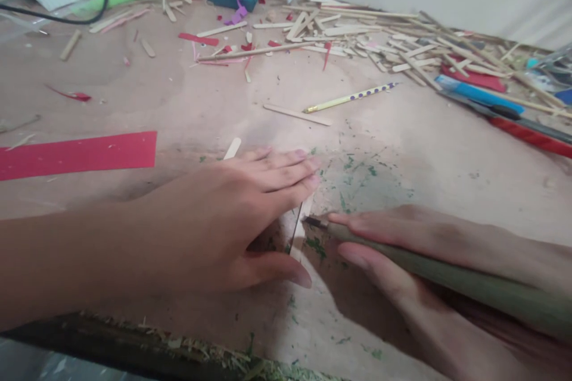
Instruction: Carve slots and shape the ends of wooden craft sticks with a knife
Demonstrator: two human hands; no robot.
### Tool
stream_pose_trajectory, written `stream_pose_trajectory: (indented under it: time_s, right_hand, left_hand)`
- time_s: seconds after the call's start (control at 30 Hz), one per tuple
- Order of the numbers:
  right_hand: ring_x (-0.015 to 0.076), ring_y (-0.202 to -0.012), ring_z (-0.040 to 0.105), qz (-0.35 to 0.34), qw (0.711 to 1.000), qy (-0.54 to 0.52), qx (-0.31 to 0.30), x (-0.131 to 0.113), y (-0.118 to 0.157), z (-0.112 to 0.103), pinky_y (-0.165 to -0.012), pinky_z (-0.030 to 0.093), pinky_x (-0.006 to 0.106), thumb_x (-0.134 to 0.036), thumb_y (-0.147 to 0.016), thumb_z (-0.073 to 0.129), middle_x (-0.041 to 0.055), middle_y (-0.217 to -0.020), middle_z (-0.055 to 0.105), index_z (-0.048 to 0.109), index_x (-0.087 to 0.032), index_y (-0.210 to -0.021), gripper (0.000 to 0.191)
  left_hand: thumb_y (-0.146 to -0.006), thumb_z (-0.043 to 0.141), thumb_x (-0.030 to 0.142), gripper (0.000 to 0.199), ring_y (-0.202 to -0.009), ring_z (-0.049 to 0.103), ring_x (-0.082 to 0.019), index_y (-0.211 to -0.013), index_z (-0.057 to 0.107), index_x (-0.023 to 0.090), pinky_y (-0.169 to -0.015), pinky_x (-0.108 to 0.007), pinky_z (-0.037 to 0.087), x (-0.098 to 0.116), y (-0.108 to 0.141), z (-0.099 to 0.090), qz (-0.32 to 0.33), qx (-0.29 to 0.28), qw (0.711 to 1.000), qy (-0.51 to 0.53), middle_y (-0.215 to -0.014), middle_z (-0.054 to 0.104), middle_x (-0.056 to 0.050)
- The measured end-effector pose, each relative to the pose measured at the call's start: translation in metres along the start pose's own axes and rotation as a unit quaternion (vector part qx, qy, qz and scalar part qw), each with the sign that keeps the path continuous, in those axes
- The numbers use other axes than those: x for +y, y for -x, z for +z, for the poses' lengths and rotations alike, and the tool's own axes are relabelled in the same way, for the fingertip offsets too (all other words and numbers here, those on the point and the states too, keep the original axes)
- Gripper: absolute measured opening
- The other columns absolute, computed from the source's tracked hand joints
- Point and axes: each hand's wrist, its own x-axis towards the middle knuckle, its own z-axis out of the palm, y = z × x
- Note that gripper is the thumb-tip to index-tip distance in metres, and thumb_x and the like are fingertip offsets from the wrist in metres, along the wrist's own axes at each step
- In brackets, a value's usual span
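My left hand (250,202) lies flat on the tabletop with its fingers stretched out, pressing down a pale wooden craft stick (298,241). Part of that stick shows between the thumb and forefinger; the rest is hidden under the hand. Another rounded stick end (232,147) pokes out past the knuckles; whether it is the same stick I cannot tell. My right hand (415,274) is closed around the long wooden handle of a craft knife (402,256). The knife's short dark blade touches or nearly touches the edge of the stick.
A yellow pencil (351,97) and a loose craft stick (297,115) lie beyond my hands. Heaped sticks (330,30) run along the wall. A red paper strip (80,153) is at left; a blue-and-red cutter (504,110) at right. Shavings (179,342) line the front edge.
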Motion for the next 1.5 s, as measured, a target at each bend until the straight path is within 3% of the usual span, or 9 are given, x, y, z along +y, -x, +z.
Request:
stream_pose_trajectory:
  time_s: [0.13,0.3,0.73,1.0,1.33,1.5]
  right_hand:
    - [0.0113,-0.081,0.086,0.007,0.998,-0.065,-0.007,-0.0019,-0.0018,-0.0034,-0.061,0.065,0.013,-0.026,-0.109,0.072,-0.0092,-0.107,0.089,0.076,-0.035,-0.116,0.012]
    - [0.0136,-0.09,0.085,0.061,0.992,-0.111,0.016,0.0031,0.002,-0.0007,-0.073,0.07,0.019,-0.028,-0.109,0.072,-0.0092,-0.113,0.087,0.079,-0.039,-0.116,0.015]
    - [0.0131,-0.094,0.085,0.05,0.99,-0.128,0.005,0.0035,-0.001,0.0018,-0.069,0.068,0.017,-0.024,-0.108,0.073,-0.0086,-0.115,0.087,0.079,-0.038,-0.115,0.017]
    - [0.01,-0.072,0.079,0.082,0.993,-0.07,0.039,-0.0018,-0.0024,0.005,-0.062,0.065,0.017,-0.032,-0.108,0.079,-0.0124,-0.097,0.085,0.08,-0.04,-0.108,0.009]
    - [0.0123,-0.087,0.084,0.049,0.991,-0.127,0.015,0.0018,-0.0056,0.0041,-0.069,0.068,0.018,-0.026,-0.11,0.073,-0.007,-0.111,0.087,0.079,-0.036,-0.113,0.013]
    - [0.0124,-0.087,0.085,0.063,0.991,-0.116,-0.001,0.0022,-0.0054,0.0018,-0.067,0.068,0.017,-0.029,-0.11,0.073,-0.0104,-0.11,0.087,0.078,-0.04,-0.112,0.012]
  left_hand:
    - [-0.117,0.054,0.073,0.086,-0.172,0.048,-0.033,-0.168,0.058,0.004,-0.147,-0.052,0.037,-0.0001,0.0012,0.0005,0.001,-0.009,1.0,-0.011,-0.179,0.054,-0.019]
    - [-0.117,0.052,0.074,0.087,-0.175,0.045,-0.031,-0.17,0.055,0.005,-0.148,-0.05,0.033,-0.0003,0.0025,0.0041,-0.003,0.007,1.0,-0.006,-0.182,0.052,-0.017]
    - [-0.117,0.055,0.072,0.086,-0.172,0.048,-0.035,-0.169,0.057,0.004,-0.146,-0.056,0.038,0.0008,0.0004,-0.0008,0.002,-0.015,1.0,-0.013,-0.18,0.052,-0.018]
    - [-0.117,0.054,0.073,0.086,-0.173,0.048,-0.034,-0.169,0.058,0.005,-0.147,-0.053,0.036,-0.0003,-0.0008,0.0002,0.004,-0.013,1.0,-0.017,-0.18,0.052,-0.018]
    - [-0.118,0.05,0.073,0.086,-0.173,0.048,-0.032,-0.169,0.057,0.005,-0.147,-0.052,0.036,-0.0003,0.0013,0.0027,0.002,0.0,1.0,-0.017,-0.18,0.052,-0.018]
    - [-0.119,0.047,0.072,0.084,-0.172,0.049,-0.034,-0.168,0.059,0.005,-0.146,-0.055,0.039,0.0002,-0.0001,0.0,0.007,-0.009,1.0,-0.021,-0.179,0.052,-0.017]
